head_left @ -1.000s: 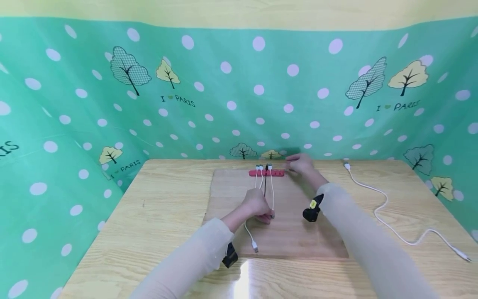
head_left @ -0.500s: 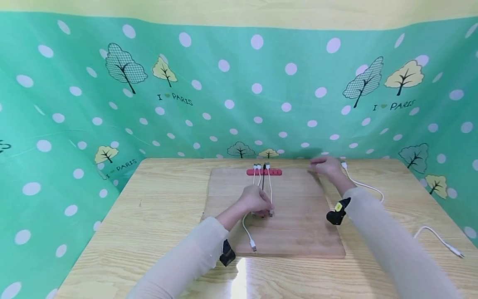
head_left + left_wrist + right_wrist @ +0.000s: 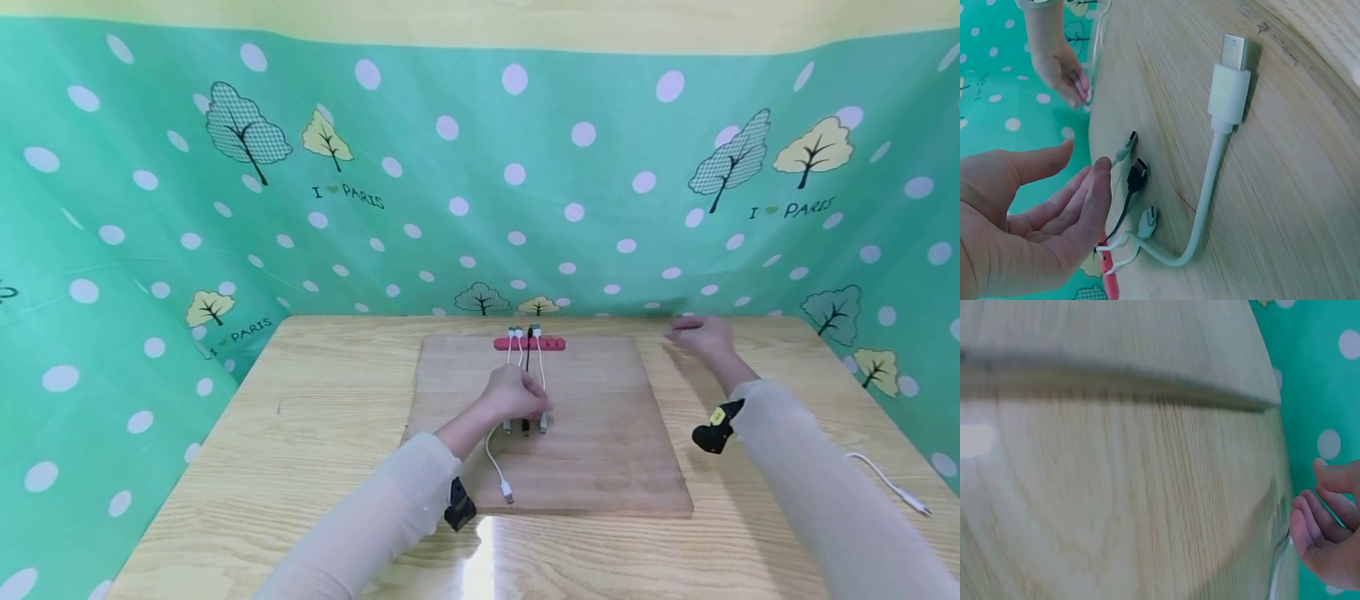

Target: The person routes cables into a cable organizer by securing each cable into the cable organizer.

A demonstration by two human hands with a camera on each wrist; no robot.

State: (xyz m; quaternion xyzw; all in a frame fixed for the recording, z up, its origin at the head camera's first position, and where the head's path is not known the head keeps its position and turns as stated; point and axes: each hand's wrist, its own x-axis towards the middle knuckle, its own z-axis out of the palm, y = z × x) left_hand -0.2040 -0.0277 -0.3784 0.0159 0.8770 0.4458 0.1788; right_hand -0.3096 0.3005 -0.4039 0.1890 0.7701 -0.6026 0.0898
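A red cable holder (image 3: 552,343) lies along the far edge of a wooden board (image 3: 600,450), with several white cables and one black cable running through it. Over these cables my left hand (image 3: 512,395) hovers; in the left wrist view its thumb and fingers are apart, with nothing between them. Cable ends, including the black connector (image 3: 1137,175) and a larger white USB connector (image 3: 1229,94), lie on the board. Beyond the board's far right corner is my right hand (image 3: 705,337), fingers loosely bent. A white cable (image 3: 1277,565) lies close by its fingertips, and contact cannot be told.
The loose white cable's other end (image 3: 911,500) lies on the table (image 3: 322,433) at the right, its middle hidden by my right sleeve. A green dotted curtain (image 3: 420,167) hangs behind the table. The board's edge (image 3: 1116,381) stands slightly above the tabletop.
My right hand has moved right from beside the red holder to the loose white cable's far end. My left hand has loosened from the cable ends, which now show below it.
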